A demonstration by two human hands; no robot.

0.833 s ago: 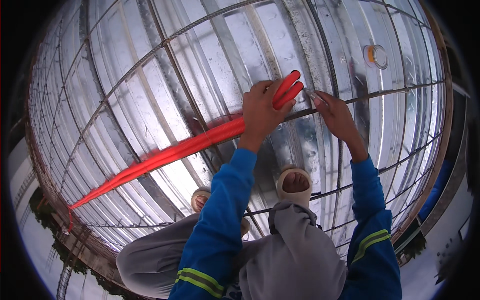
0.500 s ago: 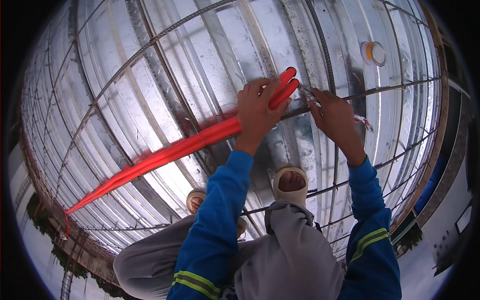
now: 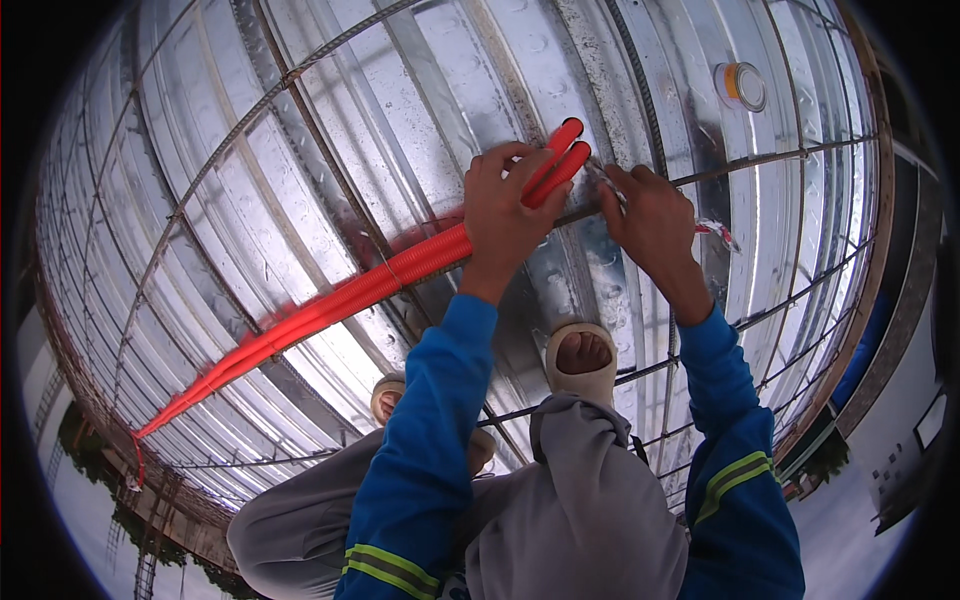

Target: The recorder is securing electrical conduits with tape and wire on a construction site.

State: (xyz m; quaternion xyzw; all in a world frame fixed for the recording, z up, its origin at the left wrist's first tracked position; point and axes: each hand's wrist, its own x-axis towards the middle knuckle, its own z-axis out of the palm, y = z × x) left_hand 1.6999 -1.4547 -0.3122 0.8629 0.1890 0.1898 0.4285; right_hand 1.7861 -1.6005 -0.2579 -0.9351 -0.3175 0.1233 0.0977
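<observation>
Two red corrugated conduits [image 3: 390, 277] run side by side from the far left toward the middle, over a ribbed metal deck. Close to their open ends, my left hand [image 3: 492, 218] is closed around them; the ends poke out past my fingers and point up and right. Just right of those ends, my right hand [image 3: 652, 225] pinches a thin, crumpled strip [image 3: 716, 232], whitish with red, that looks like plastic. Its tail comes out beyond the right side of that hand. Part of the strip is hidden by my fingers.
Steel reinforcing bars [image 3: 210, 185] cross above the shiny ribbed metal deck [image 3: 450, 70]. A small round can [image 3: 744, 87] with a yellow-orange side lies at the upper right. My sandalled foot [image 3: 583, 362] is on the deck below my hands.
The whole view has shifted slightly, so the can and deck sit higher in it. Both hands keep their hold, with only small movement at the conduit ends.
</observation>
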